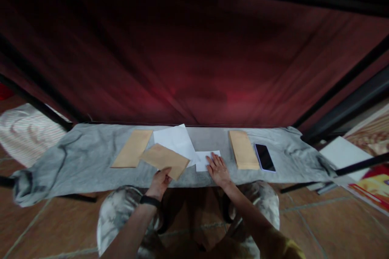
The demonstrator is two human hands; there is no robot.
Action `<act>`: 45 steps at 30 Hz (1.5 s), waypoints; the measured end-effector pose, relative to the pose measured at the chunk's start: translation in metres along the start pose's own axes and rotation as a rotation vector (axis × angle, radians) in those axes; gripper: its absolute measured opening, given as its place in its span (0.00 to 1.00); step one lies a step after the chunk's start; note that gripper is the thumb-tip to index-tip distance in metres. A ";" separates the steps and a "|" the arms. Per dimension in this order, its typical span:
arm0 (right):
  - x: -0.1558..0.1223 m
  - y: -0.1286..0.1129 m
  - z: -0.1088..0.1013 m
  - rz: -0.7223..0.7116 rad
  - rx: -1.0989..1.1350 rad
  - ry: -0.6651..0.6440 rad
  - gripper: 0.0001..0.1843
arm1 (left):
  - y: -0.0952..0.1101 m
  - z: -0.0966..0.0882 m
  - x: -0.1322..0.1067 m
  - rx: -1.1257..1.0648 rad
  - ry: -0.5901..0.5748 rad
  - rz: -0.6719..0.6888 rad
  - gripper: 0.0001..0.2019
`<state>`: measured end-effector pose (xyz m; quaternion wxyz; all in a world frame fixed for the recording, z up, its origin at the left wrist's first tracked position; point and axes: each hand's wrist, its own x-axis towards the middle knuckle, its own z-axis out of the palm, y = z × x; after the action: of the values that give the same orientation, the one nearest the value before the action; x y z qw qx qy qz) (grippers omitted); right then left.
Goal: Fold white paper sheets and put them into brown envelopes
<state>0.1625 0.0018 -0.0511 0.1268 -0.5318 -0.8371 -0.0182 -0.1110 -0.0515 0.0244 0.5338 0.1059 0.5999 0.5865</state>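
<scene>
left hand (159, 182): pinches the near edge of a tan envelope (165, 160), thumb on top, lifting it off the grey cloth (75, 162) at the near edge.
right hand (218, 168): flat, fingers spread, pinning a small white sheet (203, 160) so it stays put.
big white sheet (176, 141): partly under the envelope.
far edge: two more tan envelopes (133, 148) (243, 149), phone (265, 157) toward the right end.

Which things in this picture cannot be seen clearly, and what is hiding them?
- Small white paper, head view: its right part is under the right hand; any writing is too small to read.
- Brown envelope: its near edge is covered by the left hand; whether it is sealed cannot be told.
- Large white sheet: its lower corner lies under that envelope.
- Phone: the screen is dark.
</scene>
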 end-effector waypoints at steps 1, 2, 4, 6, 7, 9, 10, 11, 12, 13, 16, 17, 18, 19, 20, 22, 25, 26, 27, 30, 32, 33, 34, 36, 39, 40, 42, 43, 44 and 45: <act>0.000 0.000 0.000 0.001 0.007 -0.004 0.25 | -0.001 -0.003 -0.001 0.009 0.016 -0.005 0.10; 0.000 0.000 -0.001 0.006 0.017 -0.010 0.25 | -0.001 -0.006 -0.002 0.011 0.036 -0.013 0.10; 0.001 -0.001 -0.005 0.024 0.040 -0.032 0.24 | 0.004 -0.013 -0.004 0.012 0.063 -0.024 0.11; 0.007 -0.004 -0.011 0.059 0.065 -0.060 0.24 | 0.010 -0.019 -0.005 0.016 0.075 -0.027 0.11; 0.012 -0.008 -0.015 0.079 0.084 -0.076 0.24 | 0.014 -0.022 -0.006 0.017 0.081 -0.027 0.11; 0.024 -0.021 -0.023 0.131 0.159 -0.127 0.24 | 0.021 -0.029 -0.008 0.017 0.088 -0.024 0.10; 0.030 -0.030 -0.026 0.156 0.216 -0.164 0.23 | 0.024 -0.032 -0.009 0.014 0.093 -0.019 0.10; 0.037 -0.040 -0.028 0.200 0.295 -0.212 0.23 | 0.026 -0.035 -0.010 0.010 0.097 -0.012 0.10; 0.043 -0.051 -0.029 0.215 0.327 -0.231 0.22 | 0.029 -0.039 -0.011 0.004 0.101 -0.006 0.10; 0.049 -0.063 -0.028 0.225 0.349 -0.248 0.21 | 0.031 -0.042 -0.012 -0.002 0.104 -0.002 0.11; 0.061 -0.095 -0.021 0.292 0.399 -0.292 0.19 | 0.039 -0.054 -0.011 -0.020 0.097 -0.003 0.14; 0.063 -0.105 -0.018 0.316 0.417 -0.302 0.19 | 0.041 -0.058 -0.011 -0.033 0.090 -0.006 0.15; 0.064 -0.115 -0.015 0.334 0.439 -0.308 0.19 | 0.044 -0.062 -0.011 -0.052 0.088 -0.006 0.15; 0.064 -0.123 -0.013 0.346 0.468 -0.312 0.20 | 0.046 -0.066 -0.011 -0.073 0.089 -0.006 0.16; 0.064 -0.132 -0.011 0.351 0.504 -0.314 0.20 | 0.048 -0.069 -0.011 -0.097 0.090 -0.006 0.17; 0.061 -0.147 -0.008 0.347 0.589 -0.314 0.21 | 0.053 -0.073 -0.011 -0.145 0.100 0.004 0.18; 0.054 -0.163 -0.007 0.341 0.727 -0.308 0.22 | 0.056 -0.068 -0.009 -0.210 0.102 0.010 0.20; 0.051 -0.165 -0.007 0.346 0.772 -0.305 0.22 | 0.055 -0.064 -0.008 -0.226 0.094 0.002 0.19; 0.049 -0.165 -0.007 0.357 0.817 -0.302 0.21 | 0.053 -0.059 -0.007 -0.236 0.080 -0.013 0.19; 0.040 -0.155 -0.006 0.418 0.957 -0.306 0.16 | 0.039 -0.040 -0.003 -0.239 0.035 -0.058 0.17; 0.036 -0.144 -0.006 0.485 1.053 -0.305 0.17 | 0.026 -0.026 0.000 -0.243 0.029 -0.065 0.16; 0.034 -0.139 -0.006 0.523 1.096 -0.298 0.19 | 0.018 -0.018 0.000 -0.248 0.028 -0.064 0.16; 0.033 -0.134 -0.006 0.559 1.131 -0.287 0.22 | 0.011 -0.011 0.001 -0.253 0.027 -0.064 0.16; 0.033 -0.126 -0.007 0.621 1.234 -0.248 0.25 | -0.002 0.002 0.000 -0.259 0.022 -0.069 0.15; 0.035 -0.118 -0.008 0.656 1.431 -0.166 0.22 | -0.018 0.017 -0.004 -0.242 0.010 -0.092 0.13; 0.036 -0.115 -0.008 0.656 1.471 -0.142 0.20 | -0.022 0.018 -0.006 -0.231 0.005 -0.103 0.12; 0.038 -0.108 -0.008 0.643 1.476 -0.113 0.15 | -0.032 0.016 -0.014 -0.189 -0.019 -0.142 0.10; 0.039 -0.104 -0.008 0.638 1.463 -0.104 0.13 | -0.037 0.012 -0.018 -0.163 -0.037 -0.179 0.08; 0.041 -0.100 -0.008 0.633 1.454 -0.097 0.12 | -0.042 0.007 -0.024 -0.118 -0.070 -0.219 0.07; 0.042 -0.095 -0.009 0.628 1.447 -0.093 0.11 | -0.045 0.001 -0.030 -0.041 -0.117 -0.246 0.07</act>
<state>0.0620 -0.0041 -0.0231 0.4053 -0.5288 -0.4563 0.5898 -0.0758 -0.0865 0.0027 0.6380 0.0546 0.5638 0.5216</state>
